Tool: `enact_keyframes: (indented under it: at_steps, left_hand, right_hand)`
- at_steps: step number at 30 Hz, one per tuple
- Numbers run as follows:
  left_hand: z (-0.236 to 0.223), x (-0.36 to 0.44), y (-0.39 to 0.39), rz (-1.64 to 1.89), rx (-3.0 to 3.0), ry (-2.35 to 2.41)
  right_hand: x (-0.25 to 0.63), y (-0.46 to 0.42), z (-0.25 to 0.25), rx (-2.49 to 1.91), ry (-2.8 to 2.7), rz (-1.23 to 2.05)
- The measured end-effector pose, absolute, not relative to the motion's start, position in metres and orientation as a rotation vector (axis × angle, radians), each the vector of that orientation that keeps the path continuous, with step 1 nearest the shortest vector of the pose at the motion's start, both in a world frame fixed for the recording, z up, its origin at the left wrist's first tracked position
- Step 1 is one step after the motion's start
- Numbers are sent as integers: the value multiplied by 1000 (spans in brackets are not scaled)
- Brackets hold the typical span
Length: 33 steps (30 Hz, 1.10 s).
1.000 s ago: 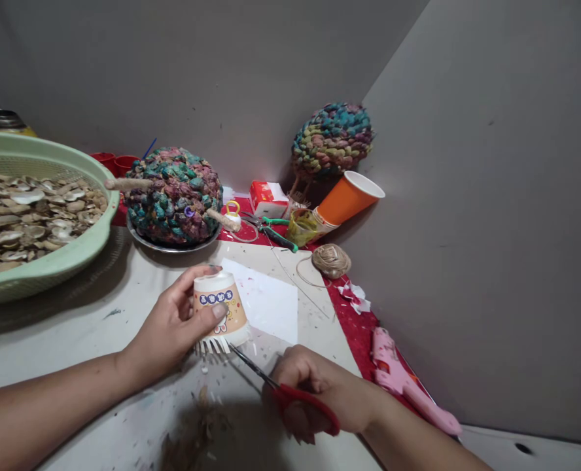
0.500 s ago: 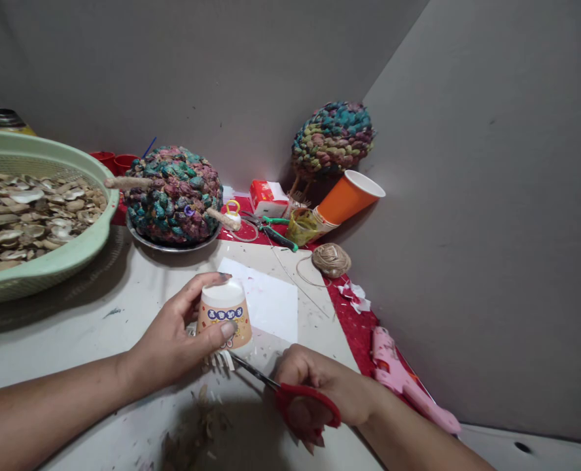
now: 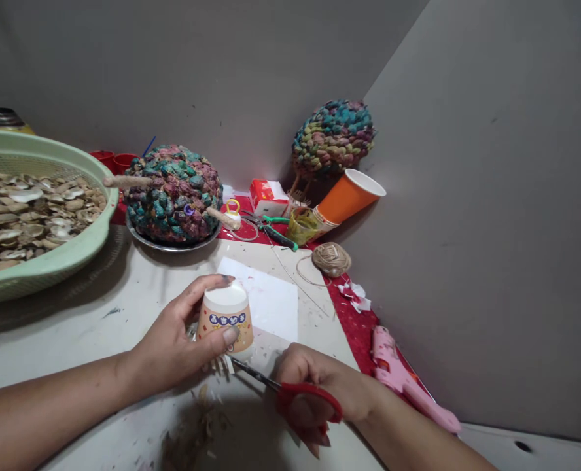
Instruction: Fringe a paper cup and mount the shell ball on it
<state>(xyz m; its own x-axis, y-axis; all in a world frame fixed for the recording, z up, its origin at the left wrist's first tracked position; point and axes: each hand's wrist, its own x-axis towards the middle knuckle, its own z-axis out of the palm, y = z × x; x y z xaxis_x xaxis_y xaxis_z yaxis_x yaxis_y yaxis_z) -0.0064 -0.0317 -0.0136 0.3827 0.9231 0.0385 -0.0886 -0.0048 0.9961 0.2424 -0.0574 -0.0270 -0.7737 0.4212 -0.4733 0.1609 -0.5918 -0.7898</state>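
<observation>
Your left hand (image 3: pixel 175 340) has its grip closed around the cup (image 3: pixel 226 318), thumb over the printed side and fingers up by the white base. The cup is upside down in front of you, near the middle of the desk (image 3: pixel 82 350); you cannot tell whether its rim touches the surface. Cut strips (image 3: pixel 222 365) fan out below it, and the tips of the scissors (image 3: pixel 255 375) reach in beside them. Your right hand (image 3: pixel 320 379) has its grip on the red handles; how wide the blades stand is too small to tell.

Just beyond the cup lies the paper (image 3: pixel 275 304). To your left, the green basket (image 3: pixel 87 247) of shells (image 3: pixel 35 212) overhangs the desk, with a strip of pale surface between its rim and your left forearm. The dish (image 3: pixel 173 248) under the lumpy ball (image 3: pixel 173 193) sits near the far edge. Your right forearm crosses the right edge, where the red cloth (image 3: pixel 362 327) carries the glue gun (image 3: pixel 408 383), close to the grey wall (image 3: pixel 467 242).
</observation>
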Motion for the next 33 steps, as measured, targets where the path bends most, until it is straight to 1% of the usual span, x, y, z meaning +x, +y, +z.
enact_keyframes:
  at_steps: [15,22,29,33]
  left_hand:
    - [-16,-10,-33,963,1411,865]
    - [-17,-10,-33,954,1441,845]
    - [-16,-8,-32,969,1309,841]
    - [-13,-6,-29,936,1164,839]
  right_hand:
    - [245,-59,-35,-906,-1223,2456]
    - [244,-56,-31,-862,-1219,2459]
    - [245,-55,-35,-859,-1343,2482]
    - [245,-58,-35,-846,-1429,2359]
